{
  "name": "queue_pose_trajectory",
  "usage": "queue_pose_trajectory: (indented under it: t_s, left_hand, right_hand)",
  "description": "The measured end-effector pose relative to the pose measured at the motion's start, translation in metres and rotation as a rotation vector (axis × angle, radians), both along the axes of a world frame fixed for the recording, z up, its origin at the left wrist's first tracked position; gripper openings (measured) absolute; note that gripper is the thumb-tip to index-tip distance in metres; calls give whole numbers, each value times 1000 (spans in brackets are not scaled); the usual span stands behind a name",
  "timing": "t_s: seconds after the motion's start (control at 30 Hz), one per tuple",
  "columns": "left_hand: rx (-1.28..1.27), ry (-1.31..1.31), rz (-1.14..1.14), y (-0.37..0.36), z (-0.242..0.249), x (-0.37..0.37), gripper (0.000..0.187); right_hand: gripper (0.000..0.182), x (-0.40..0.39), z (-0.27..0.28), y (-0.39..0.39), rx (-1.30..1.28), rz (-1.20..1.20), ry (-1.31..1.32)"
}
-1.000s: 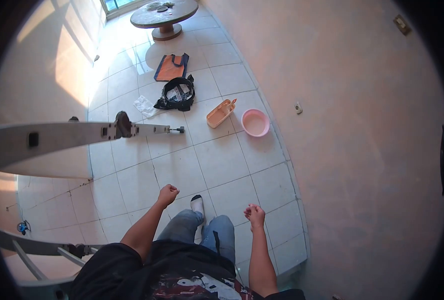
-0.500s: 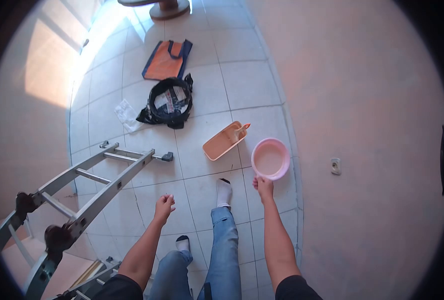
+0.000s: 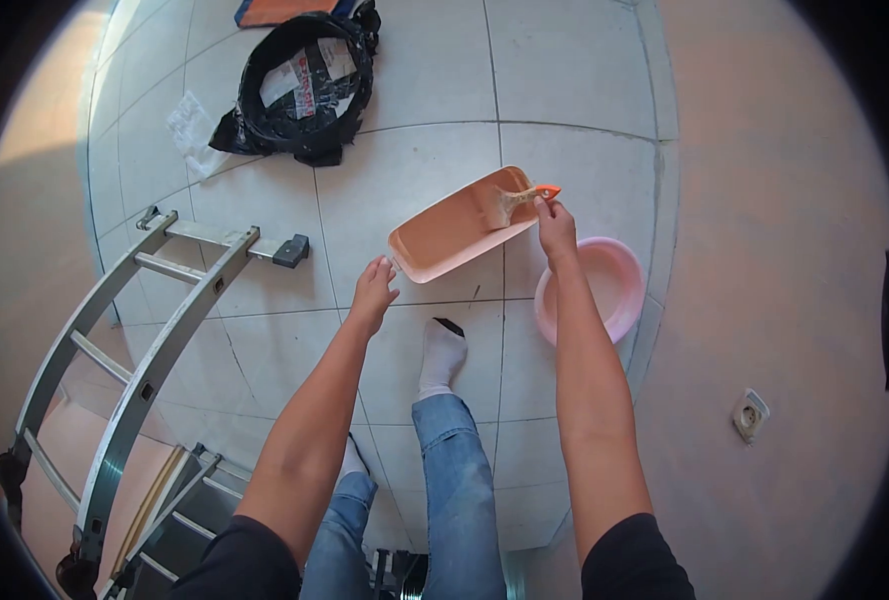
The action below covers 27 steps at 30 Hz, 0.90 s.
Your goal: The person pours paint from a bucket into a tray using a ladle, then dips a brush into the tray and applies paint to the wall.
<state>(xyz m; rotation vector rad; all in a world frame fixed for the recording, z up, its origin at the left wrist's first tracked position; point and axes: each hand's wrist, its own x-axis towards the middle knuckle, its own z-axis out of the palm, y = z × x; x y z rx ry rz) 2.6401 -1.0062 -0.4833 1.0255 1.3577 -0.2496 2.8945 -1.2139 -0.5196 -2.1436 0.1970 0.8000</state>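
A peach rectangular plastic tray (image 3: 445,225) lies on the floor ahead of me. Inside its right end rests a paintbrush (image 3: 507,206), its orange handle sticking out over the rim. My left hand (image 3: 373,295) is at the tray's near left corner, thumb and fingers apart. At the right end, my right hand (image 3: 558,230) has its fingers closed at the rim, just below the brush handle; the exact contact is partly hidden. A round pink basin (image 3: 620,290) stands behind my right wrist and forearm, which cover its left part.
On the left an aluminium ladder (image 3: 160,330) leans across the floor. Farther off are a black plastic-wrapped bucket (image 3: 255,100), a crumpled white sheet (image 3: 195,138) and an orange bag (image 3: 275,12). A wall with a socket (image 3: 751,415) runs along the right.
My right hand has left the pink basin's rim and moved to the tray's right end. My left hand has reached forward to the tray's left corner. The view has come closer to the floor.
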Motion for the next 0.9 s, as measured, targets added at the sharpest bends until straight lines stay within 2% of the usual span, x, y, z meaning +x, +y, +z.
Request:
queue_pose_trajectory:
  t_s: [0.07, 0.3, 0.43, 0.5, 0.6, 0.67, 0.73, 0.9]
  left_hand:
    - [-73, -83, 38, 1, -6, 14, 46]
    - [-37, -23, 136, -2, -19, 17, 29]
    - [35, -88, 140, -7, -18, 5, 23]
    - [55, -86, 145, -10, -4, -6, 22]
    - [96, -166, 178, -8, 38, -24, 20]
    - [110, -288, 289, -8, 82, -37, 24]
    - [111, -348, 333, -7, 126, -53, 22]
    - [65, -566, 435, -8, 254, -87, 19]
  right_hand:
    - [41, 5, 4, 6, 49, -39, 33]
    - [34, 6, -13, 5, 121, -70, -28]
    - [35, 3, -8, 7, 107, 4, -75]
    - [38, -5, 11, 11, 111, 106, -215]
    - [37, -25, 62, 14, 86, 166, -308]
    - [36, -41, 102, 9, 142, 164, -260]
    - [37, -55, 169, 11, 184, 141, -122]
    - [38, -95, 290, -1, 244, 143, -149]
